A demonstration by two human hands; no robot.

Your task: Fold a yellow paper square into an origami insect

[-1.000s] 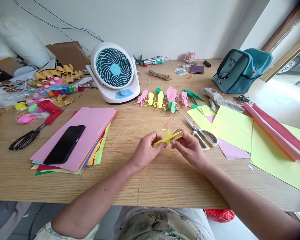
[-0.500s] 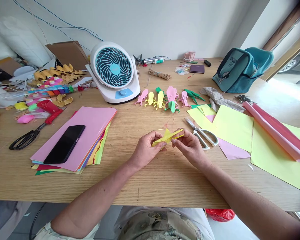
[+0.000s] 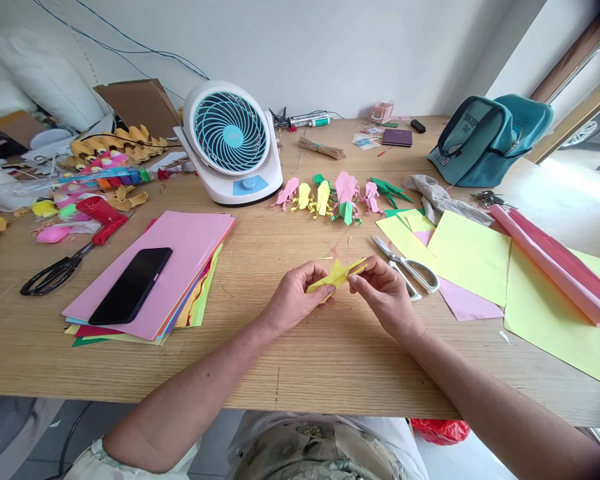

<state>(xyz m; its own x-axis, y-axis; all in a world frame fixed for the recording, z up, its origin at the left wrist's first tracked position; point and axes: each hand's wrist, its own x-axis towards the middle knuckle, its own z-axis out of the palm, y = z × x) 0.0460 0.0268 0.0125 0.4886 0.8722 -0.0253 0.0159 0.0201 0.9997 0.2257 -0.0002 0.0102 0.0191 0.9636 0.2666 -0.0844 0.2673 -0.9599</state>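
Observation:
A folded piece of yellow paper (image 3: 336, 273) is held just above the table, with a pointed flap standing up in its middle. My left hand (image 3: 300, 293) is closed on its left end, thumb on top. At the other end my right hand (image 3: 383, 293) pinches a narrow strip of the paper between thumb and fingertips. Close to my right hand lie white-handled scissors (image 3: 405, 265), partly covered by it. Beyond both hands stands a row of folded paper figures in pink, yellow and green, among them a large pink figure (image 3: 346, 185).
On the left a black phone (image 3: 131, 287) rests on a stack of coloured paper (image 3: 195, 230). A white fan (image 3: 233, 143) stands behind it. Yellow sheets (image 3: 473, 257), a rolled pink sheet (image 3: 555, 267) and a teal bag (image 3: 487, 143) are on the right.
The fingers of my right hand have shifted slightly along the strip of yellow paper, closing nearer to its middle. My left hand keeps its hold. The whole view has shifted slightly.

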